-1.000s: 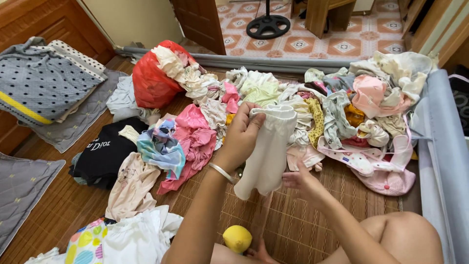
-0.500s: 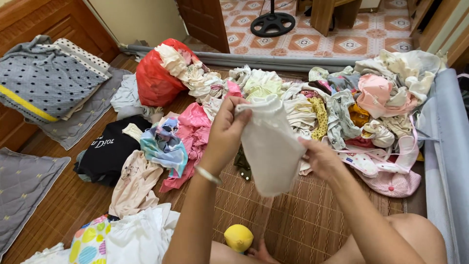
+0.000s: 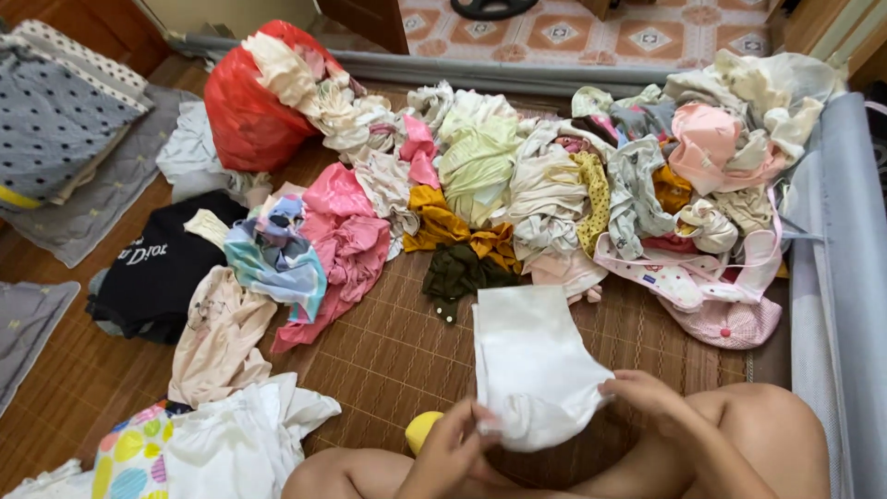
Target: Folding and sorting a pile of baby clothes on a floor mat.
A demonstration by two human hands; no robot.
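A small white garment (image 3: 531, 360) lies flat on the woven bamboo mat (image 3: 388, 351) just in front of my knees. My left hand (image 3: 453, 448) pinches its near left corner. My right hand (image 3: 647, 395) holds its near right edge. A yellow ball (image 3: 420, 430) peeks out beside my left hand, partly hidden by it. Beyond the garment sits a dark green piece (image 3: 457, 273) and a mustard one (image 3: 448, 226).
A big heap of mixed clothes (image 3: 591, 176) spreads across the far side. A red bag (image 3: 245, 102) stuffed with fabric lies at far left. Black, pink and striped garments (image 3: 277, 259) lie left. White cloth (image 3: 240, 444) sits near left. A grey padded edge (image 3: 845, 277) runs along the right.
The white garment came down from chest height, where my left hand held its top, onto the mat. Both hands now grip its near edge. The view has tilted downward.
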